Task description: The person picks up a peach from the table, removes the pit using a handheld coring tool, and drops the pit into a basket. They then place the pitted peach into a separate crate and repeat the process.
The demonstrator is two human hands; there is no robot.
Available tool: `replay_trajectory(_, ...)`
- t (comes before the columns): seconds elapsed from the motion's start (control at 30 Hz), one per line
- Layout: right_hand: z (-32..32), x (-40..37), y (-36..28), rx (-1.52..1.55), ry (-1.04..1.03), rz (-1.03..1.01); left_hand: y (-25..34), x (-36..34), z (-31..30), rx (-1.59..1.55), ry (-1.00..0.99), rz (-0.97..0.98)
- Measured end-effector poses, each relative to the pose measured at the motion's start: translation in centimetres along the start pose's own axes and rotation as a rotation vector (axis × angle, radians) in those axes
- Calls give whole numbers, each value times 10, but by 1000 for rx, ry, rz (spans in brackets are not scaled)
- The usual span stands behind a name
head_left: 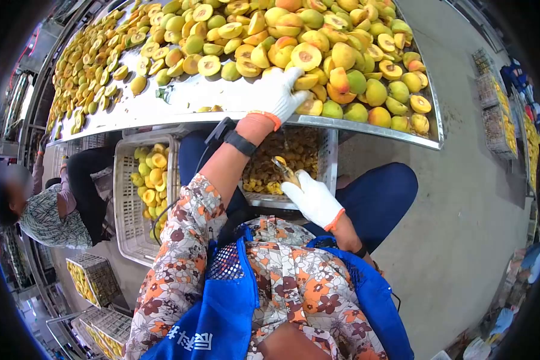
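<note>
My left hand, in a white knitted glove with an orange cuff, reaches over the front edge of the metal table. Its fingers are apart beside the halved peaches, and a peach half lies in the gap between thumb and fingers. My right hand, gloved too, is closed around the light-brown handle of a pitting tool with a metal tip. Beneath the tool is a crate holding brownish-yellow peach scraps.
A white crate of peach halves stands to my left. Farther left, another person sits at the same table, near more fruit crates. Stacked crates stand on the floor at the right.
</note>
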State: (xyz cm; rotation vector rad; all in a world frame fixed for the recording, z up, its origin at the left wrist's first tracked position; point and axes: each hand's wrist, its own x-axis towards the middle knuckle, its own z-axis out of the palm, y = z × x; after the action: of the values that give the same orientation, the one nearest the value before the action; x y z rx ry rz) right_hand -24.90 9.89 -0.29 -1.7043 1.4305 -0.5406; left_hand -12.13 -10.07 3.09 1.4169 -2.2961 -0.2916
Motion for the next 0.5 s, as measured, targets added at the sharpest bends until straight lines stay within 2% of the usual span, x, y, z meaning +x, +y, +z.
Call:
replay_trajectory(0.03, -7, -2, -8, 29, -17, 66, -1, -1, 0, -2, 3, 7)
replay_trajectory(0.07, -4, -2, -3, 66, 56, 165, -4, -7, -4, -64, 108, 65)
replay_trajectory(0.1, -8, -2, -3, 71, 58, 170, -5, -18, -11, -125, 205, 117)
replay_trajectory(0.17, -19, -5, -6, 122, 169, 40, -8, -45, -28, -202, 228, 166)
replay_trajectory(0.2, -23, -6, -12, 144, 276, -93, -11, -59, -36, -230, 215, 158)
replay_trajectory(0.23, -27, -4, -23, 274, 288, 2, -11, -74, -42, -258, 206, 148)
replay_trajectory(0.3, -24, 4, -30, 306, 312, -45, -5, -102, -53, -421, 148, 46)
replay_trajectory(0.33, -22, 10, -34, 309, 304, -46, -6, -113, -54, -437, 148, 53)
replay_trajectory(0.43, -5, 18, -40, 181, 225, -69, -6, -136, -53, -704, 63, -58)
replay_trajectory(0.5, 2, 20, -43, 153, 213, -51, -6, -145, -55, -737, 13, -82)
